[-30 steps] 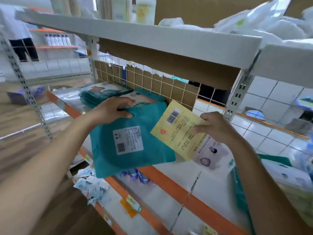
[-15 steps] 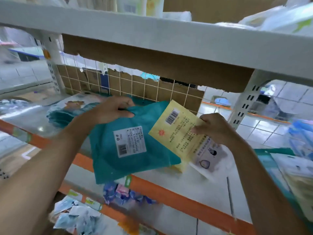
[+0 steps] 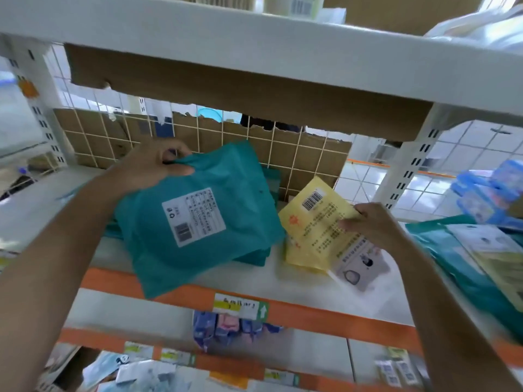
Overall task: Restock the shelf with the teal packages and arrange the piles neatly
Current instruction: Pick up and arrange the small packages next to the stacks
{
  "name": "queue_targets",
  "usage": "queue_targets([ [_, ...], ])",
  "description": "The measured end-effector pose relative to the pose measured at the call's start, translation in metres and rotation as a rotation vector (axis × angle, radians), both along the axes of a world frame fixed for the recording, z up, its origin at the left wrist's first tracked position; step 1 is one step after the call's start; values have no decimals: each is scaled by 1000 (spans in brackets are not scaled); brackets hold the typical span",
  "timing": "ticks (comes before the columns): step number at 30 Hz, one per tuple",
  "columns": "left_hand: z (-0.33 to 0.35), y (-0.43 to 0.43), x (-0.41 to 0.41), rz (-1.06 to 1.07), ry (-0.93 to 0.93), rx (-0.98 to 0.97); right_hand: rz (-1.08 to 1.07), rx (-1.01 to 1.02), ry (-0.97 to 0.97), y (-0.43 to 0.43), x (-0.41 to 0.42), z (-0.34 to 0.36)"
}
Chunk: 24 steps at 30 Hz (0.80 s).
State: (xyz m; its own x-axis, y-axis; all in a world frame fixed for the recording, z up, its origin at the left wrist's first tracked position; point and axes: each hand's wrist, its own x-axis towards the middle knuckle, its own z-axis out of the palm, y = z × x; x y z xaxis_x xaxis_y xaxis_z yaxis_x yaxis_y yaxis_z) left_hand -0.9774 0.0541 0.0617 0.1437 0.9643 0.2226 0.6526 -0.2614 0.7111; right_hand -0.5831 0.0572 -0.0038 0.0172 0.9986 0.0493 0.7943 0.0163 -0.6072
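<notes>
Teal package (image 3: 198, 224), label side up, is held over the middle shelf (image 3: 297, 281). It lies tilted on the pile of teal packages (image 3: 253, 257), and its lower corner hangs out past the orange front rail (image 3: 325, 314). The left hand (image 3: 150, 168) has it by the upper left edge, with the fingers (image 3: 169, 148) curled over and pinching the soft film against the thumb. The right hand (image 3: 370, 224) holds a yellow package (image 3: 314, 230) just beside the pile, gripping its right edge with the thumb on the printed face; the other fingers are hidden behind it.

The step in hand looks like seating this package squarely on the pile. The pouch is limp and puffed in the middle, so a pinch at one edge will probably let the far corner droop and drag. It would be better to slide it back toward the wire grid (image 3: 294, 162) until nothing overhangs the rail. Turn it so its sides line up with the packages below, then let go and flatten it with an open palm. The yellow package should stay clear to the right, so that it does not get caught under the teal edge. Once the left hand is free, a light tap along the front and side of the pile should square it.
</notes>
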Motion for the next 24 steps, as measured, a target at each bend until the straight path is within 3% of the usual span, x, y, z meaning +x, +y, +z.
queue_targets([
  [8, 7, 4, -15, 26, -62, 3, -133, -98, -96, 29, -24, -28],
  [13, 7, 2, -22, 44, 11, 3, -139, -137, -226, 39, -34, -47],
  [17, 4, 1, -24, 52, 3, -28, -172, -40, -320, 32, -33, -57],
  [20, 4, 2, -17, 38, -29, -51, -174, 31, -262, 29, -32, -57],
  [24, 2, 3, -7, 41, -51, -38, -3, 154, -294, 23, -40, -37],
])
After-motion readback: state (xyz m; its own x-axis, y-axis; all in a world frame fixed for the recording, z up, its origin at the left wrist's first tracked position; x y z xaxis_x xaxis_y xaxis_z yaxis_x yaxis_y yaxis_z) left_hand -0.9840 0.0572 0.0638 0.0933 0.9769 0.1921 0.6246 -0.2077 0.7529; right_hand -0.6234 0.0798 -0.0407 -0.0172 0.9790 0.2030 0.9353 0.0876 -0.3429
